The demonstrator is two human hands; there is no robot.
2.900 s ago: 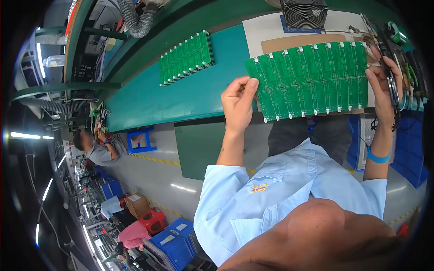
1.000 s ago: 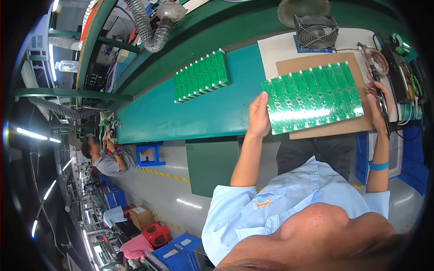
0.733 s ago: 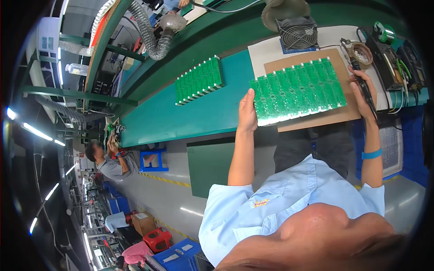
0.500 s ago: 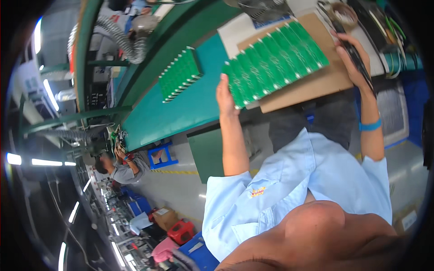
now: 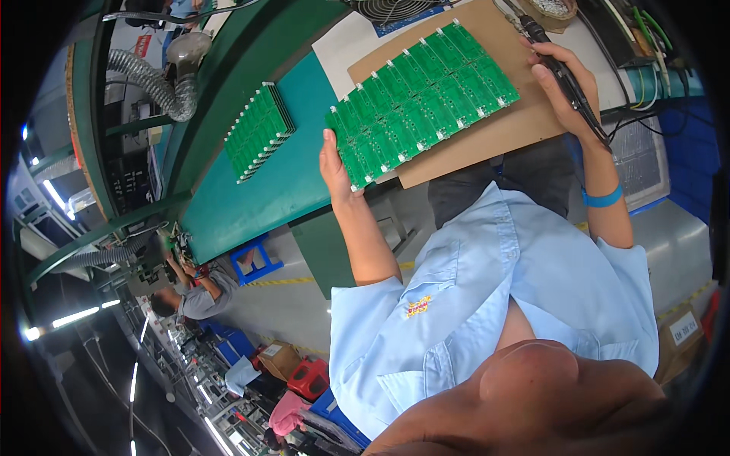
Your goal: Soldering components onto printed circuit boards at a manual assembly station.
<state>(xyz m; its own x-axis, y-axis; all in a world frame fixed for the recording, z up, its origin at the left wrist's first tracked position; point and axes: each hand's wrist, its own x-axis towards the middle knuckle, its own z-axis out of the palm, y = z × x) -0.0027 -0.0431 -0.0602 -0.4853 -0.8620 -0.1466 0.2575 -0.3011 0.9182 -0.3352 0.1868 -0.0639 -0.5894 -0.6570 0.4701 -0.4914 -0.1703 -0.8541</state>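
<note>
**Panel of green boards held at the worktop's near edge**

While the left hand (image 5: 334, 169) grips the near-left end of a green panel (image 5: 422, 99), its fingers go under the panel and the thumb lies along the edge, so it is closed on the panel. That panel is a wide sheet of many narrow circuit boards side by side, and it lies across a brown card sheet (image 5: 494, 129) at the near edge of the worktop (image 5: 258, 197). Its left end juts past the card, over the green mat and the worktop's edge.

At the right end of the card, the right hand (image 5: 563, 91) is wrapped around a black iron (image 5: 566, 72), a pen-like tool whose tip points toward the far edge. A dark cable runs from the tool's near end past the wrist, which wears a blue band (image 5: 603, 199). The tool's tip sits just beyond the panel's far-right corner; whether it touches anything is hard to tell at this angle.

Further left on the green mat, well apart from the panel, a second stack (image 5: 258, 131) of green boards lies alone. A ribbed hose (image 5: 156, 83) hangs beyond the far-left corner. Past the far edge, a fan (image 5: 391, 7) shows at the top rim. Another person (image 5: 194, 292) is bent over a bench beyond the worktop's left end.
</note>
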